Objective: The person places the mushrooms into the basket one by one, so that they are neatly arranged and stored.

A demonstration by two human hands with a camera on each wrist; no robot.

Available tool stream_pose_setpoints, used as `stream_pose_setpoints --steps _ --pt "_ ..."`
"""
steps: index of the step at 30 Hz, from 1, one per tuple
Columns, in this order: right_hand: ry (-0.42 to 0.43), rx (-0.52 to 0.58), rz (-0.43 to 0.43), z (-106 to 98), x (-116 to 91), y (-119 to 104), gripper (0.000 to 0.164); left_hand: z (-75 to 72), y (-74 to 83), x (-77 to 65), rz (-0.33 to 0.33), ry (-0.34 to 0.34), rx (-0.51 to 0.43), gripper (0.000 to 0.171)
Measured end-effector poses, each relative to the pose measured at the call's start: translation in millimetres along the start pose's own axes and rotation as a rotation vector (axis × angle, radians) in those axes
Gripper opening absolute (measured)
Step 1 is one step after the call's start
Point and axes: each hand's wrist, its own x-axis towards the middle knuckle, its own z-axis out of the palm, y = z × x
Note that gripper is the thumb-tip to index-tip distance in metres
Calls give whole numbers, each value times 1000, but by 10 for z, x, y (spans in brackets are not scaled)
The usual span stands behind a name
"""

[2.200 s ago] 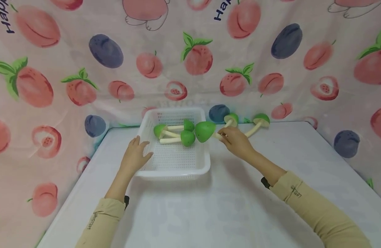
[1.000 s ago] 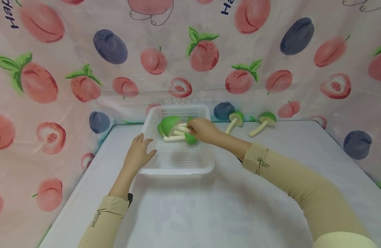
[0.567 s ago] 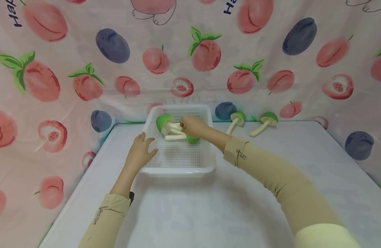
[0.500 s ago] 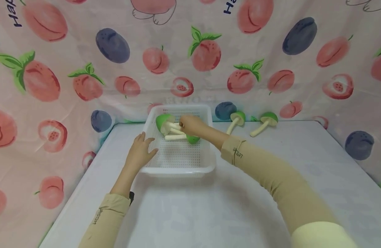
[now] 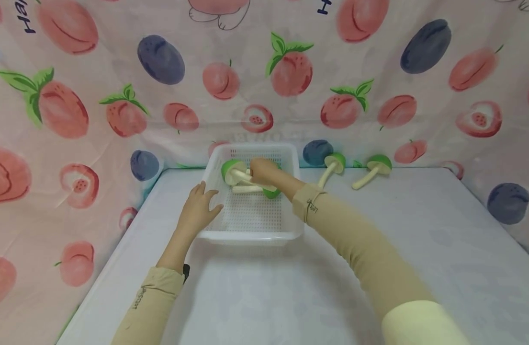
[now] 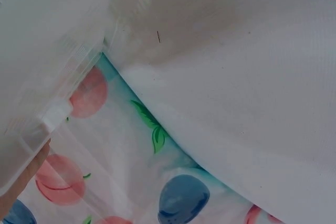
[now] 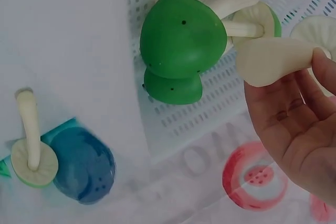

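Note:
Inside a white perforated plastic basket point(image 5: 252, 235), my right hand point(image 5: 265, 171) pinches the pale stem of a green-capped toy mushroom point(image 5: 230, 173). The right wrist view has the thumb on one side of that stem and the fingers on the other; the free stem end points away from the palm. Several similar mushrooms lie under and beside it, one with its green cap point(image 7: 181, 38) plain in that view; the hand partly covers them in the head view. At the basket's left rim, my left hand point(image 5: 197, 207) rests with fingers extended and thumb spread apart.
Two more green-capped mushrooms lie on the white table right of the basket: a nearer-left one point(image 5: 334, 164) and another farther right point(image 5: 378, 165). A fruit-printed cloth point(image 5: 264, 62) hangs behind the table and along its sides.
My right hand has carried the mushroom from the basket's right side leftward into it, and the mushroom has come down onto the others. My left hand has stayed at the left rim.

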Motion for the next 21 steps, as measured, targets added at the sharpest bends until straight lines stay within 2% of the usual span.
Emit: stream_pose_setpoints --steps 3,4,6,8,9,11,15,16,19,21 --pt "-28 24 -2 194 387 194 29 -3 10 5 -4 -7 -7 49" --pt "-3 37 -22 290 531 274 30 -3 14 5 -4 -6 -8 49" --pt "-11 67 -19 413 749 373 32 5 17 5 -5 -4 -7 49" --pt "-41 94 4 416 733 308 32 2 7 -5 -8 -2 -8 48" --pt "-12 106 -13 452 745 305 29 4 4 -9 -9 0 -9 48" --pt "-38 117 20 381 583 164 26 11 1 -18 -8 2 -10 48" --pt "-6 101 36 314 293 -32 21 28 5 -22 -3 2 -13 48" --pt "-28 100 66 265 189 -107 24 29 6 -22 -1 2 -12 48" --pt "-28 120 80 280 103 -166 25 21 10 -17 -2 6 -9 48" --pt "-47 137 87 319 155 -158 26 7 14 -11 -5 12 -4 47"
